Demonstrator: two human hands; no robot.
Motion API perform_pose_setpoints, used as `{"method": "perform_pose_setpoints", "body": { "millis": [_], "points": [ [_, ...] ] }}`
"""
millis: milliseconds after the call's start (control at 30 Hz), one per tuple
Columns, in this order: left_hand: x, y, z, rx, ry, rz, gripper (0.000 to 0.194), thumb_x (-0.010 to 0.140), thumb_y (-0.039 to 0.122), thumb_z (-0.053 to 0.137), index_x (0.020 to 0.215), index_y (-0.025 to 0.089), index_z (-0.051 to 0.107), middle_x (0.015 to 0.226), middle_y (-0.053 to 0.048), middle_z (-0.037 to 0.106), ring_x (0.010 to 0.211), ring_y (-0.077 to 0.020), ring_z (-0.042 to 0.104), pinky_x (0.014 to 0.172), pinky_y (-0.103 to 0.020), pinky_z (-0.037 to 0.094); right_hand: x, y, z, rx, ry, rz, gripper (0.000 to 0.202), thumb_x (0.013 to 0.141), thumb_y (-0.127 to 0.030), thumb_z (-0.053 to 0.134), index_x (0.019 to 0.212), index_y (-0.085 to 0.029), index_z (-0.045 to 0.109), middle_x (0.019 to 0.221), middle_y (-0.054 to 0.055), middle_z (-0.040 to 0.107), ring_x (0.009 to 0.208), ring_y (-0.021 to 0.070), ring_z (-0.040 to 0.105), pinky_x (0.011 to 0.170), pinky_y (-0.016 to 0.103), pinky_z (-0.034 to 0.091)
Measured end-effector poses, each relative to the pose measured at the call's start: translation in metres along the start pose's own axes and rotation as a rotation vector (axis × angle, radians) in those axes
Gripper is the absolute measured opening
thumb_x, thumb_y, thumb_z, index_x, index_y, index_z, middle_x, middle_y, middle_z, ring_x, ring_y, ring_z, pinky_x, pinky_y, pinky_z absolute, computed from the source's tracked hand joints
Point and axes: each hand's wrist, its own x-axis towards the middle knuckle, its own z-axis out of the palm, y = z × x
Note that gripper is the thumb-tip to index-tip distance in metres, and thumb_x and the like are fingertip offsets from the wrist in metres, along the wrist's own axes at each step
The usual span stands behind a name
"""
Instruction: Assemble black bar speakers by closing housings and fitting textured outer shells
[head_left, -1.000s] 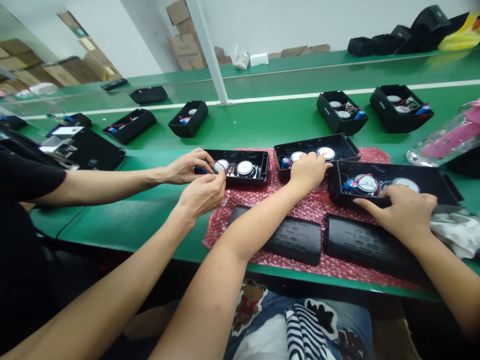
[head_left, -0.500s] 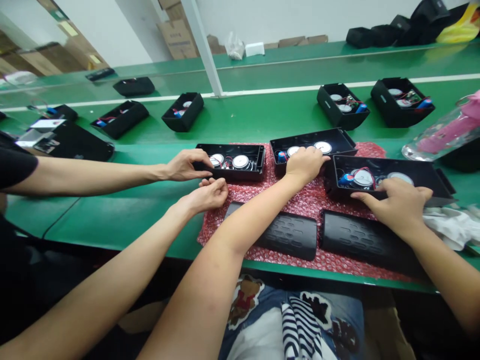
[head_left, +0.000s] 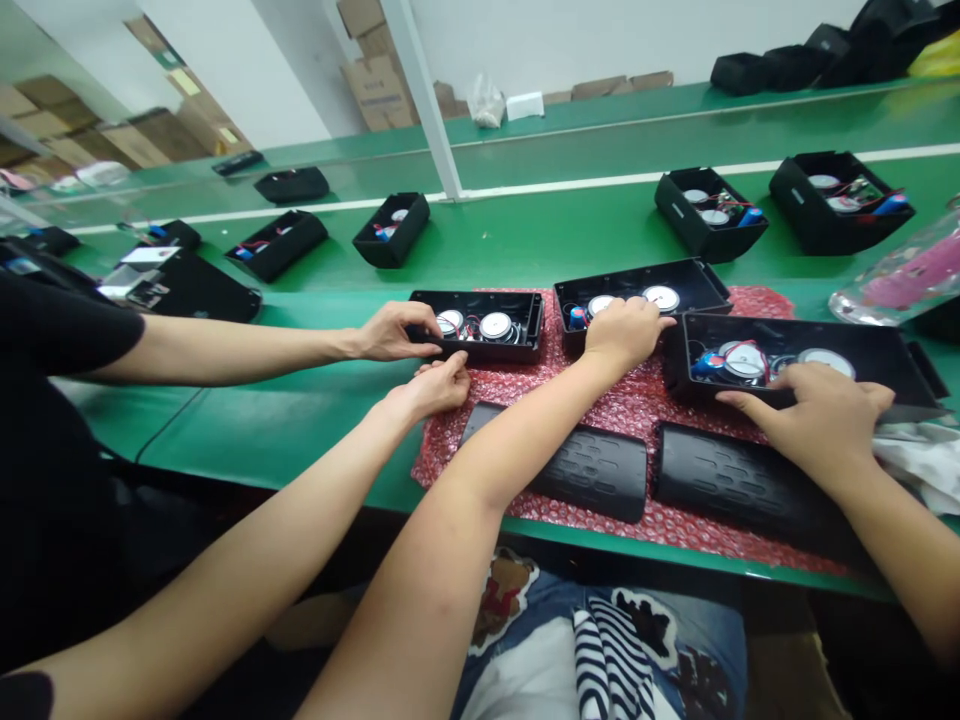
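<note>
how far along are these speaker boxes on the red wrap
Done: all three open housings on the bubble wrap already hold round drivers and wiring. In hand: the left hand is inside the middle housing, the right hand rests on the right housing, and a co-worker's hands are at the third housing. Left: two grille covers lie unattached in front.

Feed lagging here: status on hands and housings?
Left hand on middle housing. Right hand on right housing, grip unclear. Co-worker's hands at left housing, clear of ours.
</note>
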Motion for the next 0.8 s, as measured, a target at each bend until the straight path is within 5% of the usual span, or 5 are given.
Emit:
{"method": "perform_pose_setpoints", "body": {
  "millis": [600,800],
  "points": [
    [0.003,0.001,-0.006,-0.012,0.015,-0.026,0.046,0.101,0.046,0.036,0.104,0.014,0.069,0.099,-0.014,0.068,0.092,-0.0279,0.062,0.068,-0.034,0.037,0.003,0.001,0.0,-0.054,-0.017,-0.003,0.057,0.074,-0.075,0.036,0.059,-0.02,0.041,0.07,0.01,0.058,0.066,0.0212,0.048,0.064,0.031,0.009],
    [0.004,0.005,-0.032,-0.11,-0.117,-0.089,0.042,0.098,0.043,0.044,0.105,0.011,0.07,0.104,-0.015,0.069,0.096,-0.029,0.064,0.074,-0.036,0.045,-0.002,0.0,-0.007,-0.072,-0.032,-0.05,0.054,0.078,-0.071,0.046,0.064,-0.018,0.05,0.076,0.013,0.064,0.073,0.0261,0.055,0.063,0.031,0.013]
  ]
}}
